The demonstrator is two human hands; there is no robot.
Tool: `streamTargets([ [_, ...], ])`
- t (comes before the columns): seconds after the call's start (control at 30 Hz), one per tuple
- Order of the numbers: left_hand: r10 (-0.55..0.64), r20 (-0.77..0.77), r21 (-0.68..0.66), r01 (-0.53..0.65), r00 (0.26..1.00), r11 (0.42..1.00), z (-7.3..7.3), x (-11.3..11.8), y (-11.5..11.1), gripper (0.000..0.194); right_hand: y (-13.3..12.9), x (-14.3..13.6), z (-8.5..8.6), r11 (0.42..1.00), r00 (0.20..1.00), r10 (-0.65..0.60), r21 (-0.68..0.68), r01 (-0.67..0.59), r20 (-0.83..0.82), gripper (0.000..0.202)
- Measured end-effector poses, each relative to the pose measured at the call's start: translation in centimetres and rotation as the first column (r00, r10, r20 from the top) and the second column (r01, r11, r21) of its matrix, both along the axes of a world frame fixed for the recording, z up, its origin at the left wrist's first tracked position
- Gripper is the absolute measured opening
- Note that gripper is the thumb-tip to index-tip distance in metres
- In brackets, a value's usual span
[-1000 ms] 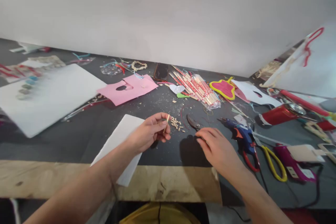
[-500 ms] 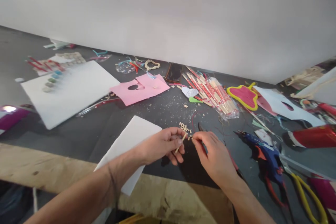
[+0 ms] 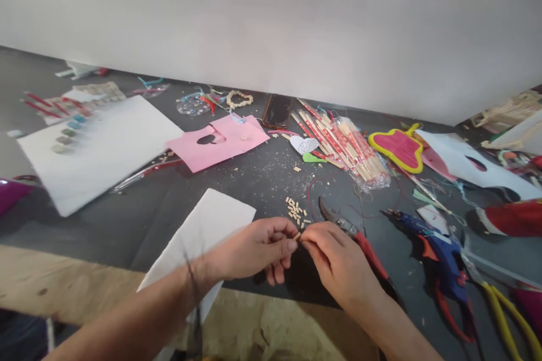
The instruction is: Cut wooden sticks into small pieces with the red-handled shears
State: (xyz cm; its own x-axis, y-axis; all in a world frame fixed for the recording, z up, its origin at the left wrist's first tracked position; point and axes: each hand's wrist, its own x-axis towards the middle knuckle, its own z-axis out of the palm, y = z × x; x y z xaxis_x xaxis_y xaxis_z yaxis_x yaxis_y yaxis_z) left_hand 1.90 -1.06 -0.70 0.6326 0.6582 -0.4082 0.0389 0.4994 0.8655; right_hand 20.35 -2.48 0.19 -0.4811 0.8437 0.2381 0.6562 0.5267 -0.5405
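My left hand (image 3: 271, 249) pinches a short thin wooden stick (image 3: 297, 236) between thumb and fingers; most of the stick is hidden. Close against its tip, my right hand (image 3: 332, 254) has thumb and forefinger pressed together, and what lies between them cannot be made out. Just beyond both hands is a small heap of short cut wooden pieces (image 3: 295, 210) on the dark table. Red-handled pruning shears (image 3: 367, 251) lie partly under my right hand, jaws apart. A white board (image 3: 202, 224) sits under my left forearm.
Bundled wooden chopsticks (image 3: 339, 144) in plastic lie at the back, near a phone (image 3: 277, 111) and pink paper (image 3: 220, 144). At right are a blue glue gun (image 3: 440, 248), yellow-handled scissors (image 3: 503, 316) and a red can (image 3: 512, 219). A large white board (image 3: 101, 152) lies left.
My two hands have come together, the right fingertips now meeting the stick's end. The stick shows less than before. The pruning shears are more exposed, and the view has shifted slightly.
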Motion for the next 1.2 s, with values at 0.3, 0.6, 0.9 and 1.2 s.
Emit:
streamTargets([
  [0.3, -0.004, 0.006, 0.014, 0.004, 1.000, 1.000, 0.1, 0.0, 0.0, 0.028, -0.2, -0.5, 0.7, 0.985, 0.984, -0.077, -0.167, 0.050, -0.162, 0.008],
  [0.6, 0.044, 0.019, 0.070, -0.045, 0.999, 0.997, -0.1, -0.1, 0.0, 0.024, -0.3, -0.6, 0.6, 0.955, 0.959, -0.182, -0.270, 0.120, -0.218, 0.014],
  [0.9, 0.052, 0.027, 0.093, -0.055, 0.998, 0.994, 0.0, -0.2, 0.1, 0.025, -0.5, -0.7, 1.2, 0.937, 0.964, -0.180, -0.333, 0.107, -0.197, 0.011],
  [1.2, 0.049, -0.005, 0.140, -0.048, 0.999, 0.989, -0.2, -0.1, 0.0, 0.021, -0.5, -0.3, 0.7, 0.930, 0.964, -0.189, -0.349, 0.114, -0.188, 0.012],
])
